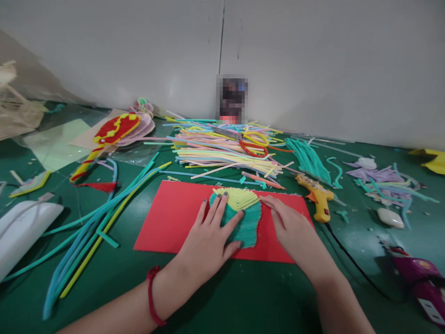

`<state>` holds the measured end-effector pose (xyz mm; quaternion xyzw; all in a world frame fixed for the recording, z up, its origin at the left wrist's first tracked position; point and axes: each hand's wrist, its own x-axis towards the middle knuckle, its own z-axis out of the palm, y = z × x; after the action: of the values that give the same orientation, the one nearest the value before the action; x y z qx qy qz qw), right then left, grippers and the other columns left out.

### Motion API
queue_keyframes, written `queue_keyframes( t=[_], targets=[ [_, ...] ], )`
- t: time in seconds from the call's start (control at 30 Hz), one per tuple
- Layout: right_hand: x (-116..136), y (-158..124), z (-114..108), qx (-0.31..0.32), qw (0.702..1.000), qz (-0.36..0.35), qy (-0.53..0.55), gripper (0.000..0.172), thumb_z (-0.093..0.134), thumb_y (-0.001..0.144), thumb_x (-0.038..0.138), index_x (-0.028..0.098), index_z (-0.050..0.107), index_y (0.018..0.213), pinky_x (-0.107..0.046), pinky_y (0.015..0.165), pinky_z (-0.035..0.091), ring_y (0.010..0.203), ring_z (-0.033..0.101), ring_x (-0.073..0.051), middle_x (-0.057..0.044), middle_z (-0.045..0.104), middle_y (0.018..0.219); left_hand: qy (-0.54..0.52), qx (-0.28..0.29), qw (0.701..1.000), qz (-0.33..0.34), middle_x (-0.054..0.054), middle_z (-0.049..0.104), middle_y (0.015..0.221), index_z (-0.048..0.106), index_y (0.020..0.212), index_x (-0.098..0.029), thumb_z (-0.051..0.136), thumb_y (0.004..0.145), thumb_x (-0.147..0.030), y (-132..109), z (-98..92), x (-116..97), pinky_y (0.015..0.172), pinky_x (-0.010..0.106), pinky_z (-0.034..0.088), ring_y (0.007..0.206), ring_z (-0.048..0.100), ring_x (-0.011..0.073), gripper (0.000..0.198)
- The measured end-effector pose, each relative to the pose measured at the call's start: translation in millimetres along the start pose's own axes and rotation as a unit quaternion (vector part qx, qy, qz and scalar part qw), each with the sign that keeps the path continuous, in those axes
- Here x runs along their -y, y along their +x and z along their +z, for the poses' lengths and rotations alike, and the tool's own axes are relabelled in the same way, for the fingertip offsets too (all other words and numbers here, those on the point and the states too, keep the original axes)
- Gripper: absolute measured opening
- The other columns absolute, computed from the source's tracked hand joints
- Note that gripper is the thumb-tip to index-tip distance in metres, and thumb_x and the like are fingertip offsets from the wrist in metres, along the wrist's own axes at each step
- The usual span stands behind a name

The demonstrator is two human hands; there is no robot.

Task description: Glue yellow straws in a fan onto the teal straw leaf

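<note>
A teal panel of fuzzy pipe cleaner strips lies on a red card, with a yellow chevron-patterned piece across its top. My left hand, a red cord around its wrist, is spread open and flat over the panel's left side, fingertips on the yellow strips. At the upper right corner of the panel, my right hand rests on the card with its index fingertip against the edge. Its fingers are stretched out, and the lower ones are partly hidden. No held item shows in it.
Behind the card is a pile of coloured pipe cleaners with scissors on top. A yellow glue gun and a purple power strip with cables lie right. Long pipe cleaners and a red-and-yellow fan shape are left.
</note>
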<state>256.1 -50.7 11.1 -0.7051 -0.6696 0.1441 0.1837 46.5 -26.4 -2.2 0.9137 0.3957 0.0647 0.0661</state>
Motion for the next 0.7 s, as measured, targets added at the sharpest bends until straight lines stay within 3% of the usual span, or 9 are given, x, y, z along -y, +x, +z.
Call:
queue_keyframes(
  t=[0.23,0.7],
  targets=[
    [-1.7,1.7,1.8,0.003,1.000,-0.020,0.006,0.051,0.031,0.086,0.015,0.020,0.049,0.133,-0.043,0.106,0.039,0.126,0.048,-0.021,-0.004,0.054,0.135,-0.002,0.002,1.000,0.000,0.020,0.024,0.152,0.038,0.141,-0.028,0.051,0.089,-0.043,-0.5,0.6,-0.2,0.105,0.058,0.029,0.139,0.023,0.0365,0.055],
    [-6.4,-2.5,3.4,0.042,0.998,-0.052,-0.017,0.047,0.028,0.090,0.017,0.020,0.046,0.133,-0.044,0.103,0.043,0.124,0.050,-0.021,-0.007,0.055,0.135,0.002,-0.007,1.000,0.004,0.020,0.025,0.152,0.039,0.141,-0.027,0.053,0.089,-0.043,-0.6,1.7,-0.1,0.105,0.058,0.029,0.138,0.025,0.0372,0.056]
  ],
)
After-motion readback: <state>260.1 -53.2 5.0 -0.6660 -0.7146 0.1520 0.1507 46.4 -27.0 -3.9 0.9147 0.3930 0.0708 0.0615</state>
